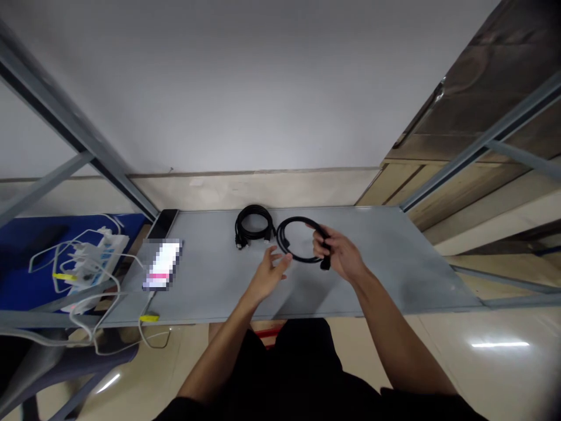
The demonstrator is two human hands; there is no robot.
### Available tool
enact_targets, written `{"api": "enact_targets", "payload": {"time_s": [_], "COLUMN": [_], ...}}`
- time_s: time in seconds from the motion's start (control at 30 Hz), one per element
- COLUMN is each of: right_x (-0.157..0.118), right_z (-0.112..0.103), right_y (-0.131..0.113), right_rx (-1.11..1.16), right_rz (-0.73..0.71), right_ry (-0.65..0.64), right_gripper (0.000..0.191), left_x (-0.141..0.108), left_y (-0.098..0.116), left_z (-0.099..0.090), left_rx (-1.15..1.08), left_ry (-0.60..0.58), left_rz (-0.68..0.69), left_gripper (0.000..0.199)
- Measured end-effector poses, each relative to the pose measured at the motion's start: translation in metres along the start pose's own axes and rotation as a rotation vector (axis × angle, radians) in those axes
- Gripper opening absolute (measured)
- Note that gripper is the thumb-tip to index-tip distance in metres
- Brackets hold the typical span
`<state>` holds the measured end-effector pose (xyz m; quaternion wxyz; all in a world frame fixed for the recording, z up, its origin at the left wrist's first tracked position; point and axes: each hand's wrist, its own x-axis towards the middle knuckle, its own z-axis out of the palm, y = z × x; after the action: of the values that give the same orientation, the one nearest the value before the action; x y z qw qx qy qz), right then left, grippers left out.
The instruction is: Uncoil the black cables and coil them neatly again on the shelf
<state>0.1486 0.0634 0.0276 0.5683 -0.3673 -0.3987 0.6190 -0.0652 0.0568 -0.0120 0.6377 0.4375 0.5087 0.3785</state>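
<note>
Grey shelf [394,263] is against white wall [254,88]. At L side, power strip [99,263] w/ white cords, then phone [162,266] w/ lit screen. Near ctr., black coil [253,235] lies on shelf. L hand [267,273] has fingers spread, slightly curled, next to 2nd coil [298,219]; contact I cannot tell. R hand [337,250] has fingers wrapped around 2nd coil.

Between the hands, the coiled cable [298,259] is showing matt black, smooth plastic; beneath them, the grey shelf [385,251] is looking smooth and matt.
</note>
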Motion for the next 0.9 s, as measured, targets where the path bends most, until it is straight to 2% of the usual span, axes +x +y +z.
{"api": "enact_targets", "payload": {"time_s": [0.07,0.13,0.23,0.3,0.33,0.37,0.43,0.5,0.6,0.73,0.83,0.9], "right_x": [-0.016,-0.027,-0.034,-0.036,-0.037,-0.039,-0.042,-0.045,-0.045,-0.036,-0.03,-0.028], "right_z": [0.016,0.026,0.03,0.032,0.033,0.034,0.039,0.044,0.049,0.049,0.046,0.043], "right_y": [0.0,0.004,0.014,0.021,0.024,0.026,0.03,0.032,0.035,0.041,0.05,0.057], "right_rx": [0.019,0.032,0.031,0.016,0.0,-0.023,-0.083,-0.141,-0.196,-0.22,-0.156,-0.12], "right_rz": [0.038,0.05,0.011,-0.028,-0.043,-0.054,-0.075,-0.112,-0.182,-0.183,-0.079,-0.004], "right_ry": [-0.095,-0.174,-0.224,-0.216,-0.209,-0.204,-0.186,-0.151,-0.059,0.173,0.346,0.406], "right_gripper": [0.035,0.038,0.047,0.05,0.051,0.053,0.056,0.056,0.059,0.059,0.056,0.059], "left_x": [0.0,0.001,0.0,0.0,-0.001,-0.001,-0.002,-0.004,-0.007,-0.01,-0.012,-0.015], "left_y": [0.005,0.008,0.008,0.007,0.007,0.007,0.009,0.011,0.008,0.0,-0.002,0.001], "left_z": [0.007,0.009,0.007,0.006,0.005,0.005,0.005,0.006,0.007,0.006,0.004,0.001], "left_rx": [-0.088,-0.151,-0.097,-0.01,0.02,0.042,0.063,0.039,-0.099,-0.308,-0.397,-0.406], "left_ry": [-0.013,0.009,0.191,0.327,0.353,0.343,0.246,0.128,0.037,0.061,0.077,0.049], "left_rz": [-0.091,-0.126,-0.1,-0.066,-0.052,-0.045,-0.059,-0.094,-0.163,-0.151,-0.065,-0.032], "left_gripper": [0.05,0.039,0.033,0.036,0.037,0.037,0.028,0.016,0.017,0.025,0.028,0.032]}}
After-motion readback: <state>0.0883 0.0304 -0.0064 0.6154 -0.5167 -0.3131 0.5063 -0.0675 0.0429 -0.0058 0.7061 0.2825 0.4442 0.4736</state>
